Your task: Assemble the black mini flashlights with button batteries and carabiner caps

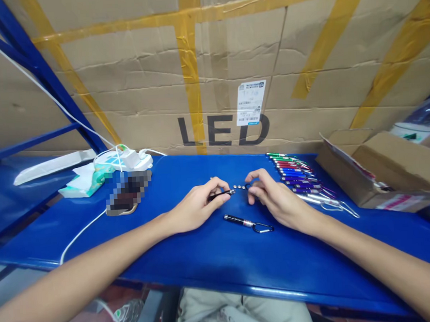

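— Where was the work when you looked?
— On the blue table (206,258), right between the hands. The left hand (196,208) had its grip clamped on a slim black barrel (220,195), held nearly flat with its open end pointing right

— And the other hand?
— The right hand (275,198) had thumb and fingertips pinched together on a small dark piece (248,185) (a cap, I'd guess, though it was too small to be sure). Between that piece and the barrel's mouth a short row of button cells (240,186) lay end to end, just outside the barrel

— So how far along was it?
— Midway on this one, I'd judge: the cells were lined up but not inside, and the barrel wasn't closed. One black penlight (246,223) with a carabiner lay whole just in front of the hands. A row of coloured penlights (298,178) lay side by side near the right hand, beside an open cardboard box (383,175). Whether those were finished or waiting, I couldn't tell

— Anything else about?
— A power strip (127,159) and a tissue pack (85,183), well off to the left at the table's back corner
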{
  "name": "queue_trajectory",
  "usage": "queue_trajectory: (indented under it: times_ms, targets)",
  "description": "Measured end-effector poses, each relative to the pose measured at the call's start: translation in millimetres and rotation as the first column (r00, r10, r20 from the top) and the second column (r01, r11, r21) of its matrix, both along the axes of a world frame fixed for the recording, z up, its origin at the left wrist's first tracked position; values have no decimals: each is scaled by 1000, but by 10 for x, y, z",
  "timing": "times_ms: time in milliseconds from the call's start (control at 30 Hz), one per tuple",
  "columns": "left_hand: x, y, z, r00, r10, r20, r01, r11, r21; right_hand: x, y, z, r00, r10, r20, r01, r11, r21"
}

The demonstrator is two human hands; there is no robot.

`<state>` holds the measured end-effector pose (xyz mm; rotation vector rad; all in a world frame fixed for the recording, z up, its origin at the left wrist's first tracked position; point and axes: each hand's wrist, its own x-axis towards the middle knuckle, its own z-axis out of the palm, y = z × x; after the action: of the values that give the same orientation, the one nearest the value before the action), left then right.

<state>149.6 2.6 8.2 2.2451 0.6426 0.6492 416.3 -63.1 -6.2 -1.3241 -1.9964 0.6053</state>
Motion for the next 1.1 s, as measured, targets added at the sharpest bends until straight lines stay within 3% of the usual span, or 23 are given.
queue_trajectory:
  times_ms: [233,467,700,867,1100]
  targets:
    - [-14,-3,-2,1000,-18,23,17,999,51,-26,-4,102,948,95,-305,-168,960,-223]
    - [-31,-10,5,997,-27,73,21,996,85,-87,-18,77,927,79,-367,-193,939,-285]
    - [12,-23,15,983,-116,140,96,985,144,-158,-130,154,986,81,-144,-92,993,-70]
    - [14,-23,4,986,-118,117,99,983,156,-190,-203,143,995,99,-16,-98,992,77]
    - [18,-23,-3,976,-168,140,145,977,157,-226,-223,111,994,102,31,-106,974,200]
